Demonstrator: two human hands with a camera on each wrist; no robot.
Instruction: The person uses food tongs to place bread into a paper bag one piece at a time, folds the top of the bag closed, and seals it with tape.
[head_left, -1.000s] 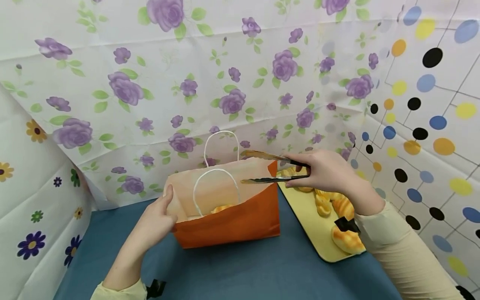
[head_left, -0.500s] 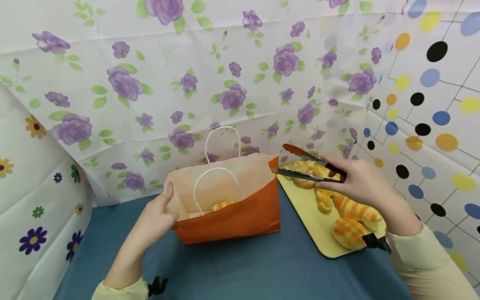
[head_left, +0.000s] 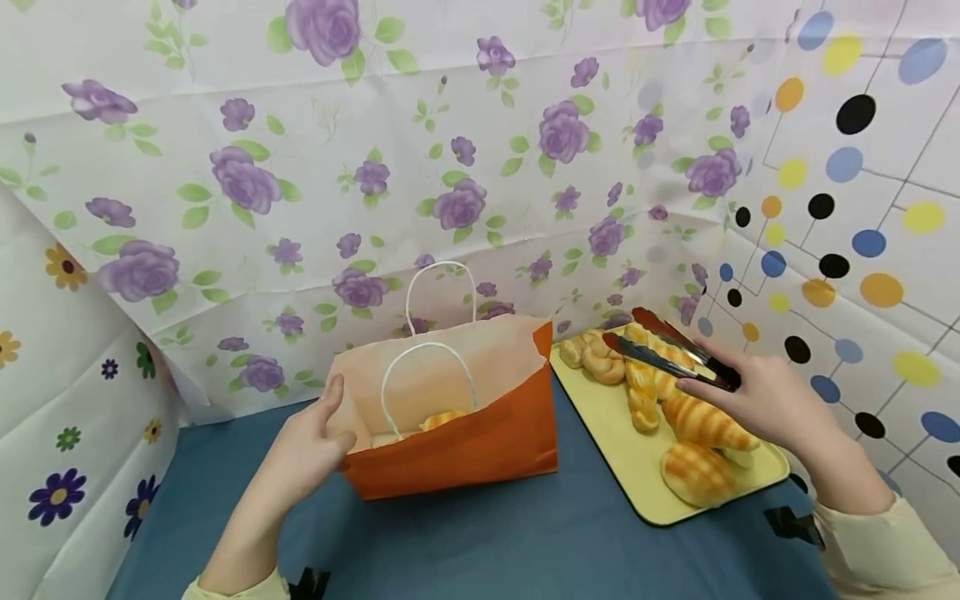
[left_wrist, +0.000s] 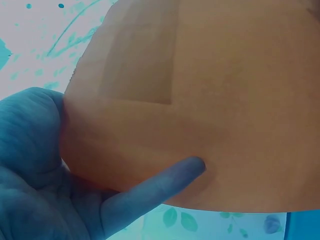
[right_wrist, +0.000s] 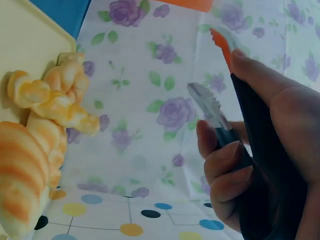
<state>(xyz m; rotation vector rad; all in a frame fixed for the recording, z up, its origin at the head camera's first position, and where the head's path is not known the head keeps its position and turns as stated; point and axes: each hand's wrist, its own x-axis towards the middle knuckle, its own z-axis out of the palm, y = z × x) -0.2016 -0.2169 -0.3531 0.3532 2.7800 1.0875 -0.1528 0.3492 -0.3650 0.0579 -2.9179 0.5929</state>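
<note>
An orange paper bag [head_left: 457,458] with white twisted handles stands with its top spread. One bread piece [head_left: 441,419] shows inside it. My left hand [head_left: 303,450] holds the bag's left edge; in the left wrist view one finger [left_wrist: 155,187] lies along the paper while the other fingers are behind it. My right hand [head_left: 783,408] grips black-handled tongs [head_left: 660,360], their tips apart with nothing between them. They overlap the breads at the back of a yellow tray [head_left: 626,467] in the head view. A round bun [head_left: 693,475] and a striped croissant [head_left: 705,419] lie toward its front.
Twisted rolls [head_left: 600,362] and a braided bread [head_left: 642,400] share the tray, right of the bag. Blue cloth [head_left: 480,542] covers the table. Floral sheeting [head_left: 300,167] hangs close behind, and a dotted sheet [head_left: 847,208] stands on the right.
My right hand has carried the tongs rightward, from over the bag's mouth to above the tray. The left hand keeps its place on the bag.
</note>
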